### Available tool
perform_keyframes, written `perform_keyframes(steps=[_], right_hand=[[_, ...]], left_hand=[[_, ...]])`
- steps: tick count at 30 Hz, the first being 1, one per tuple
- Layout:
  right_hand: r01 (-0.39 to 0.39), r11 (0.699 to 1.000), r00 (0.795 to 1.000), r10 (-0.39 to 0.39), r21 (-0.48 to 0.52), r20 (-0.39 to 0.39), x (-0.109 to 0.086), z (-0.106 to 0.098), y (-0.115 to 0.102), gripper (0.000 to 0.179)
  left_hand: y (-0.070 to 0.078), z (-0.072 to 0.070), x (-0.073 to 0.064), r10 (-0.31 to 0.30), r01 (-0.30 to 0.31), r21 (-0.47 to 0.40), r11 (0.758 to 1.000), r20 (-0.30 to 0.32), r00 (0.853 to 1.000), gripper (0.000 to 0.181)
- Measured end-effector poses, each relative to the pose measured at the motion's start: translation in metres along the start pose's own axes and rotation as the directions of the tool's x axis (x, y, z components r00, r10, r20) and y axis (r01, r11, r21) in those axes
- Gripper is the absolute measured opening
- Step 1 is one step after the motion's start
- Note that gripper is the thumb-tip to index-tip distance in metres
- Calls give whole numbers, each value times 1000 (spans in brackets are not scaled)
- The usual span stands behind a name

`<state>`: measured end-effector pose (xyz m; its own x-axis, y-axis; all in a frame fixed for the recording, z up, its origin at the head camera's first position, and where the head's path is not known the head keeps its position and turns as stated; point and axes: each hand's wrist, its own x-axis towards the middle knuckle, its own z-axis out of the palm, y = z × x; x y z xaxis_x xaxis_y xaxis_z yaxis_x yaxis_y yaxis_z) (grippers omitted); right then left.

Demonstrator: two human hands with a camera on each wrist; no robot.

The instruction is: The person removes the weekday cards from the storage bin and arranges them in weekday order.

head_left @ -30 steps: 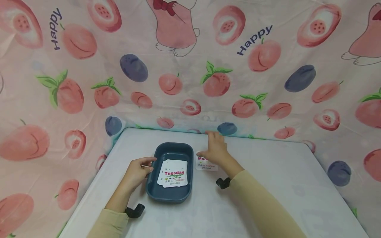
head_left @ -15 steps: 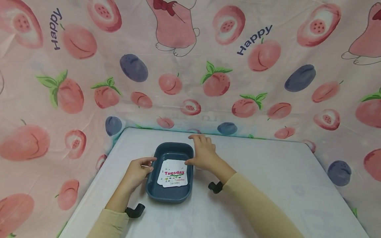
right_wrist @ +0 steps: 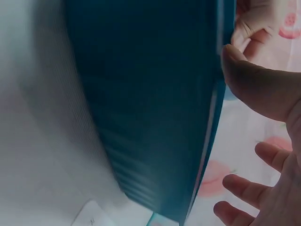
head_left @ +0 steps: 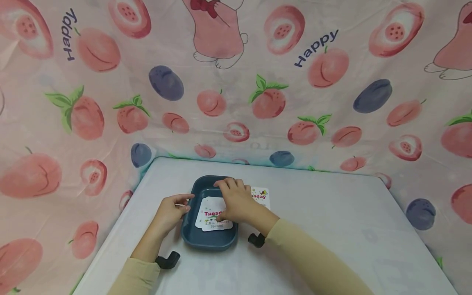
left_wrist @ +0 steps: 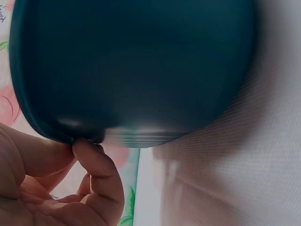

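Observation:
A dark blue rectangular tray point(head_left: 207, 242) stands on the white table in the head view. Inside it lies a small pile of white cards, with a Tuesday card point(head_left: 211, 205) on top. My left hand point(head_left: 167, 215) pinches the tray's left rim between thumb and finger; the left wrist view shows this pinch at the rim point(left_wrist: 28, 108). Over the tray's right side my right hand point(head_left: 239, 201) hovers with spread fingers, covering part of the Tuesday card. Its fingers point(right_wrist: 244, 188) look bare in the right wrist view. A Monday card point(head_left: 262, 196) lies right of the tray, partly behind my right hand.
The white table point(head_left: 332, 229) reaches back to a pink fruit-patterned cloth point(head_left: 228, 90). A black wrist-camera piece point(head_left: 168, 260) sits at my left wrist and another black piece point(head_left: 256, 240) at my right.
My right hand has moved left, from above the Monday card to over the tray and the Tuesday card. More of the Monday card now shows. My left hand and the tray have stayed put.

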<state>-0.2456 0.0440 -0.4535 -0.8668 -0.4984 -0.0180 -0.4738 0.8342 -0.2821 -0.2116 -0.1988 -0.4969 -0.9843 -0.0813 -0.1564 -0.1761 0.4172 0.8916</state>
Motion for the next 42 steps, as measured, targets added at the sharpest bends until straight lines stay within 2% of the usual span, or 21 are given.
perform_keyframes(steps=[9, 22, 36, 42], right_hand=[[61, 992, 997, -56, -115, 46, 4, 18, -7, 109], [111, 983, 988, -94, -145, 122, 10, 28, -14, 106], [100, 957, 987, -61, -272, 147, 16, 40, -15, 107], [80, 953, 987, -34, -294, 157, 18, 44, -17, 107]], left_hand=[[-3, -1, 2, 19, -19, -13, 1000, 2, 1000, 40], [-3, -1, 3, 22, -22, -3, 1000, 6, 1000, 39], [-2, -1, 2, 14, -14, 0, 1000, -2, 1000, 40], [-2, -1, 1, 10, -10, 1, 1000, -2, 1000, 40]])
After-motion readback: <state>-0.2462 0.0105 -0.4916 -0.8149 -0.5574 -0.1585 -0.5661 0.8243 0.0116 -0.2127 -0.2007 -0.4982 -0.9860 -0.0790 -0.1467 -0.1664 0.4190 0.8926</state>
